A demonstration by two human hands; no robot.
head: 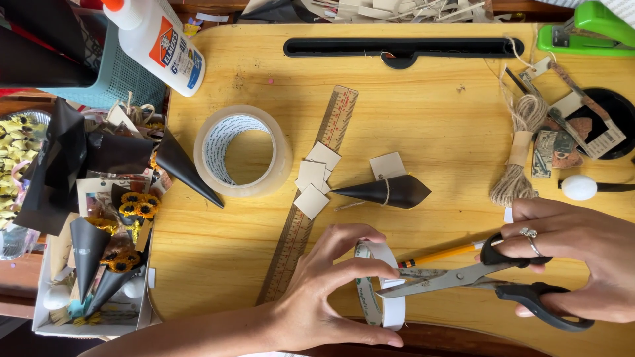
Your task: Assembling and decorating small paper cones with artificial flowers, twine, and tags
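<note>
Left hand point(317, 297) gripping tape roll point(377, 291), right hand point(569, 258) (scissors point(476, 277))

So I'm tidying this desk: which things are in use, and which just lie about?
In use: left hand holding white tape roll; right hand working black-handled scissors.

Lying about: clear tape roll, wooden ruler, black paper cone, twine bundle, green stapler.

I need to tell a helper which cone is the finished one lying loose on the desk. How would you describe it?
On the wooden desk, look right of the clear tape roll and the ruler. The black paper cone lies alone on its side, tied with twine and carrying a small square tag; the other cones are crowded at the left edge.
</note>
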